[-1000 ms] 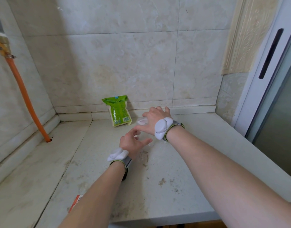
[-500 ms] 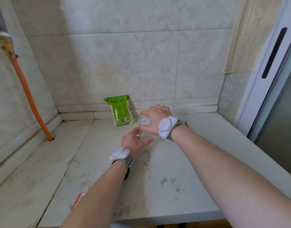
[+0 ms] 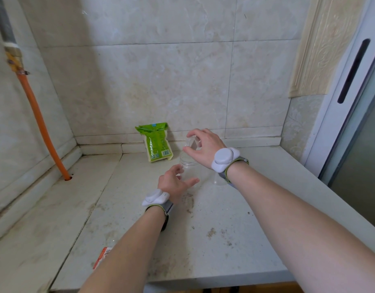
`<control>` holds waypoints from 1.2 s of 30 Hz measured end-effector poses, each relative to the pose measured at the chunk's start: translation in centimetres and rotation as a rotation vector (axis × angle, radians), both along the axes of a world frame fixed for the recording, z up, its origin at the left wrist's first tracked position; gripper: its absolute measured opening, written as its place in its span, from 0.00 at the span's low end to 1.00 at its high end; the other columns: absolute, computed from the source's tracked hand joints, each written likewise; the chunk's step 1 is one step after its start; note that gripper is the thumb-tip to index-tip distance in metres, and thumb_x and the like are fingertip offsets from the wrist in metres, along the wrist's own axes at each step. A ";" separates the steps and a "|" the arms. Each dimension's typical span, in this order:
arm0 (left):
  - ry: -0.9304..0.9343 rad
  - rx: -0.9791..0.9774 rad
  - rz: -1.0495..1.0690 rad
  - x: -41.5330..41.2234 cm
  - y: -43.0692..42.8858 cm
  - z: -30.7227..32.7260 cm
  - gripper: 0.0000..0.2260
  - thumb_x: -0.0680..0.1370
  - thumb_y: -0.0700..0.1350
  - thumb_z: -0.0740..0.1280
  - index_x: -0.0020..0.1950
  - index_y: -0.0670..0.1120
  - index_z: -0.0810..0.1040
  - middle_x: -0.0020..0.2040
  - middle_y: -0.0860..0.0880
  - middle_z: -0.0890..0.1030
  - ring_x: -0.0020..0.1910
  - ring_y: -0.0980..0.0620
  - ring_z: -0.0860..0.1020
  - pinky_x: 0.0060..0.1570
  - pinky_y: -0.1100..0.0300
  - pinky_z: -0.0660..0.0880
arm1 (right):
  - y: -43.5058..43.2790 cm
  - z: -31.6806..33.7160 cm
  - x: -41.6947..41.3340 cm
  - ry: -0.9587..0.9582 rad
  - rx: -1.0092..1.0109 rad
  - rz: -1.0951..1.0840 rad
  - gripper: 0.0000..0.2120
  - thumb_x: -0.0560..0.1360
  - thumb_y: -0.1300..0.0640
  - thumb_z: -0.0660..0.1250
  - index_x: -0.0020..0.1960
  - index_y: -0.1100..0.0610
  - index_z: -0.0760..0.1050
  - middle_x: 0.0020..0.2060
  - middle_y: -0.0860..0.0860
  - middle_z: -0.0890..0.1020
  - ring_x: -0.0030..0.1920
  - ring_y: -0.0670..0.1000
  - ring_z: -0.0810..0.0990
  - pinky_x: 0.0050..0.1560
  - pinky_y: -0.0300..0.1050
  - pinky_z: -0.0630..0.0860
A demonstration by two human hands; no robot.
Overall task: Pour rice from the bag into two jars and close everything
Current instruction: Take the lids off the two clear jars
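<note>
Rice bag point(image 3: 158, 144) centre frame, leaning upright on back wall, long axis near vertical, up-left of both hands; left hand nearer. Green bag's print too small to read; barcode visible. Left hand point(image 3: 171, 183) curls round clear jar point(image 3: 189, 166), mouth uncovered. Right hand point(image 3: 205, 149) pinches clear lid point(image 3: 191, 142) just above mouth. Probable second jar point(image 3: 218, 181) half hidden under right wrist.

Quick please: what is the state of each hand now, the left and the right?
Left hand: grip round the clear jar, holding it.
Right hand: grip closed on the clear lid, held above the jar.
</note>
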State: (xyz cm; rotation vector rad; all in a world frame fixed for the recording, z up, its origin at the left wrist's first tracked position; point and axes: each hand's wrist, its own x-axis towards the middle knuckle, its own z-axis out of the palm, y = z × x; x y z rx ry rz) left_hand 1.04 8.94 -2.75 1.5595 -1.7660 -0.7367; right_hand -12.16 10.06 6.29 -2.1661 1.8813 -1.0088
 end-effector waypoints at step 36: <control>0.661 0.081 0.127 0.5 -5.5 8.2 0.09 0.74 0.34 0.68 0.54 0.36 0.80 0.43 0.40 0.80 0.31 0.52 0.79 0.18 0.73 0.65 | -2.8 1.1 -0.3 -0.050 0.047 -0.009 0.20 0.68 0.51 0.76 0.58 0.56 0.80 0.64 0.50 0.78 0.56 0.52 0.79 0.58 0.40 0.71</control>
